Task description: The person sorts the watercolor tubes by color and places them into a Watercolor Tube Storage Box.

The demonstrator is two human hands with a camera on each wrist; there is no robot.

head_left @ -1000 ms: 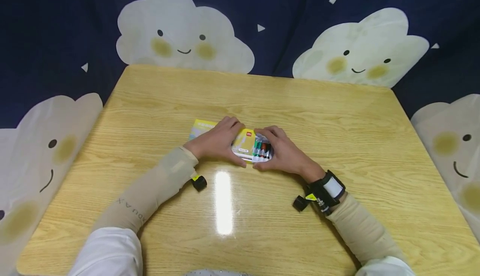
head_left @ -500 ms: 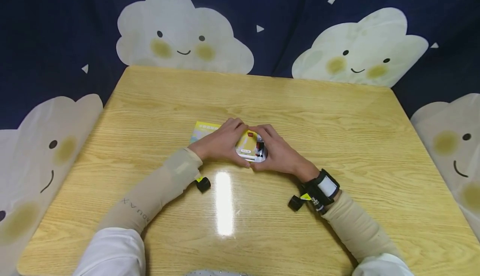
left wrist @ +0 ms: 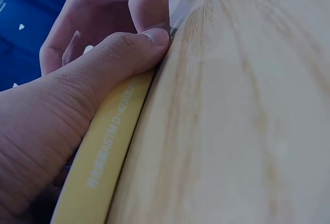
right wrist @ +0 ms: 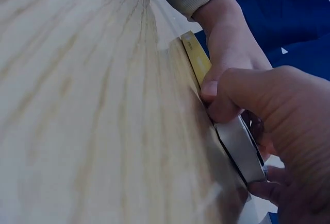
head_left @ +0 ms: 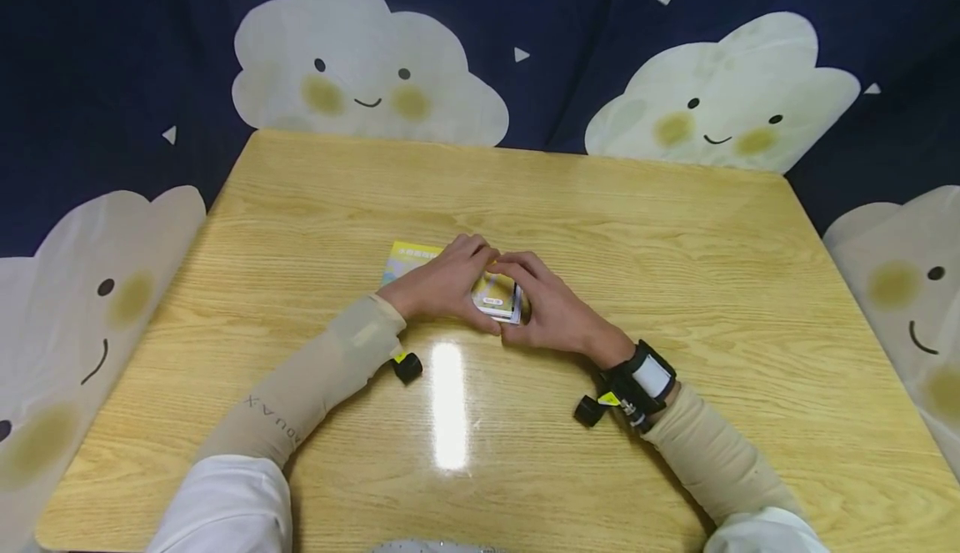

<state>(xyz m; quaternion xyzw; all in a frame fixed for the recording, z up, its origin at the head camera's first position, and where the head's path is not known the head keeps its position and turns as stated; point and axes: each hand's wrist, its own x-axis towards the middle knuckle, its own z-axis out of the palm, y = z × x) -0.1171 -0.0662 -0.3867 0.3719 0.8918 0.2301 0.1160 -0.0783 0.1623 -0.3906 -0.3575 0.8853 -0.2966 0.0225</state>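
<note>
A flat yellow box (head_left: 412,256) of paint tubes lies near the middle of the table, partly hidden under my left hand (head_left: 446,282). That hand grips its sides, thumb along the near edge and fingers at the far edge. From the box's right end a white inner tray (right wrist: 238,144) sticks out a little. My right hand (head_left: 555,307) holds the tray by its long sides between thumb and fingers. Both thumbs meet at the near edge, where the yellow side wall (left wrist: 111,141) carries small white print. Tubes inside are mostly hidden.
The wooden table (head_left: 637,228) spreads around the box, with a bright light reflection (head_left: 447,403) in front of it. A dark blue cloth (head_left: 555,52) with smiling clouds hangs behind and at the sides. Black wrist cameras (head_left: 407,367) sit below both wrists.
My right hand has moved left, and the tray has slid into the yellow box. Green, brown and black tubes visible earlier are now covered. The left hand has shifted slightly right.
</note>
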